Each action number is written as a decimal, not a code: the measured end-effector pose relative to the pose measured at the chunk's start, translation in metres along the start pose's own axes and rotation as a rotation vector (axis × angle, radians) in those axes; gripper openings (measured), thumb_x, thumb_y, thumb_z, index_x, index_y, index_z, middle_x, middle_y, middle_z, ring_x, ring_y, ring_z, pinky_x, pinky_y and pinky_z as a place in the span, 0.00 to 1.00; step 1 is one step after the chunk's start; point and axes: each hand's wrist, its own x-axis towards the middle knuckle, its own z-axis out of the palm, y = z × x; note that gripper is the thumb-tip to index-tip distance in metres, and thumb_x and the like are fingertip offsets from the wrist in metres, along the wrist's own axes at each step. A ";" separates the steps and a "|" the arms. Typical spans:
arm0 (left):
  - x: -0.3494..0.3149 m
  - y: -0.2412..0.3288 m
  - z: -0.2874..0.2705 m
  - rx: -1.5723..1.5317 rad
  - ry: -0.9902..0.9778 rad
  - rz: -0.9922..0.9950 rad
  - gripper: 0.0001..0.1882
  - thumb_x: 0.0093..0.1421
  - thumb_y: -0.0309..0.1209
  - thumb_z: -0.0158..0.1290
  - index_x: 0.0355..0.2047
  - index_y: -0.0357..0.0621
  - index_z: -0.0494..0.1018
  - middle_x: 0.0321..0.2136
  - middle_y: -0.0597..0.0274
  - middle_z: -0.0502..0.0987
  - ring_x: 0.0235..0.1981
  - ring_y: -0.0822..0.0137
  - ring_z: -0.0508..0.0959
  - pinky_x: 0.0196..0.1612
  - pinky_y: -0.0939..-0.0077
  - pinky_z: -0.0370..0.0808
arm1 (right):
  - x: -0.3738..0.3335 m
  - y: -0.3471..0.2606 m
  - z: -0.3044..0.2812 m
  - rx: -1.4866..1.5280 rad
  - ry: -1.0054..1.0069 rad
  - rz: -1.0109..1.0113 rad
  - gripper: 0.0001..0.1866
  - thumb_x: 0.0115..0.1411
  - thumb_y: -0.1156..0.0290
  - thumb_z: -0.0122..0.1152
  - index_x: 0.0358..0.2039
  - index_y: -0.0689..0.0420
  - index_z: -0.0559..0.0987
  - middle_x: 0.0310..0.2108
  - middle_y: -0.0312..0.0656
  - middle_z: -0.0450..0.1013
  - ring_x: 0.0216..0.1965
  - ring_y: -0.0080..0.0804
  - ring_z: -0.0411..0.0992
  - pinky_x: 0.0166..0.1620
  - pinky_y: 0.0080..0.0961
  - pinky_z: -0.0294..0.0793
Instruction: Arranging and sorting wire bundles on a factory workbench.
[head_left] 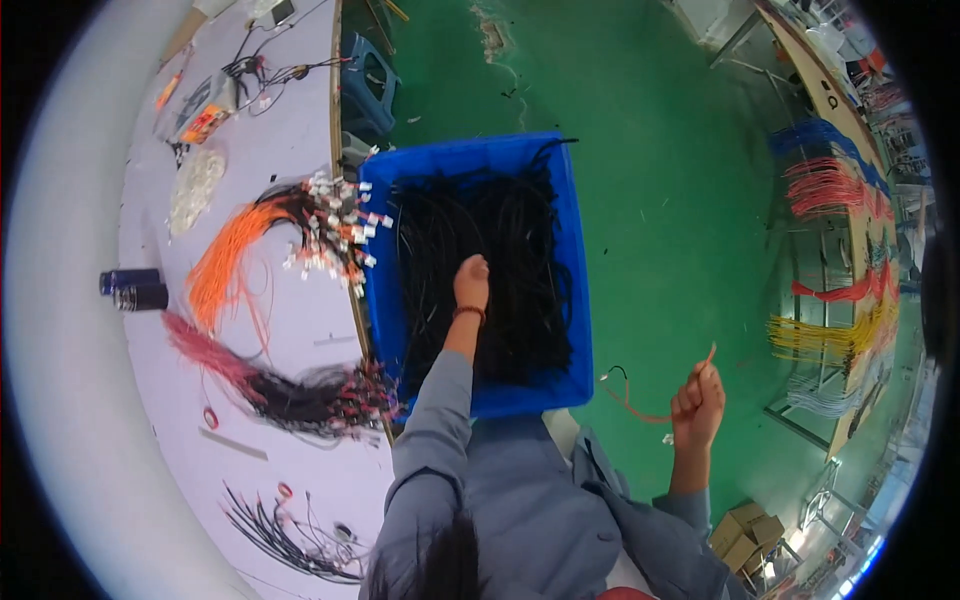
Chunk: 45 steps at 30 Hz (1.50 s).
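Observation:
My left hand (472, 283), with a dark red bracelet at the wrist, is over a blue plastic bin (580, 300) filled with thin black tubes (520, 260). Its fingers are curled closed against the tubes; what they grip, if anything, blends into the black. To the right of the bin, above the green floor, my right hand (697, 402) is closed around an orange-red cable (645, 415). One end of the cable pokes up above the fingers, while the rest loops to the left and shows a short black section.
At left a white table (300, 350) bears orange wire bundles (232, 250) with white connectors, a red-and-black bundle (290, 400) and loose black cables (285, 530). A blue stool (368, 85) stands beyond the bin. Racks of yellow wires (825, 335) line the right; a cardboard box (745, 535) sits lower right.

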 end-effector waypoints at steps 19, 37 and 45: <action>-0.053 0.239 -0.037 -1.338 -0.487 -0.316 0.15 0.64 0.41 0.42 0.47 0.49 0.66 0.17 0.71 0.60 0.14 0.78 0.57 0.17 0.84 0.61 | -0.021 0.016 0.077 -0.173 0.046 0.061 0.09 0.63 0.69 0.49 0.34 0.60 0.74 0.17 0.29 0.61 0.15 0.14 0.53 0.18 0.15 0.50; -0.392 0.283 0.030 -0.305 -0.796 0.164 0.10 0.57 0.27 0.51 0.37 0.33 0.74 0.18 0.69 0.71 0.15 0.82 0.64 0.18 0.86 0.59 | -0.208 -0.014 -0.080 -0.880 -0.076 -0.797 0.09 0.60 0.64 0.49 0.34 0.54 0.75 0.21 0.48 0.71 0.22 0.47 0.70 0.25 0.38 0.69; -0.436 0.278 0.023 -0.213 -0.825 0.253 0.08 0.55 0.30 0.56 0.28 0.36 0.77 0.18 0.69 0.74 0.15 0.84 0.63 0.17 0.88 0.57 | -0.258 -0.016 -0.111 -0.995 0.094 -0.962 0.11 0.59 0.63 0.52 0.38 0.54 0.75 0.30 0.45 0.76 0.27 0.46 0.74 0.28 0.36 0.74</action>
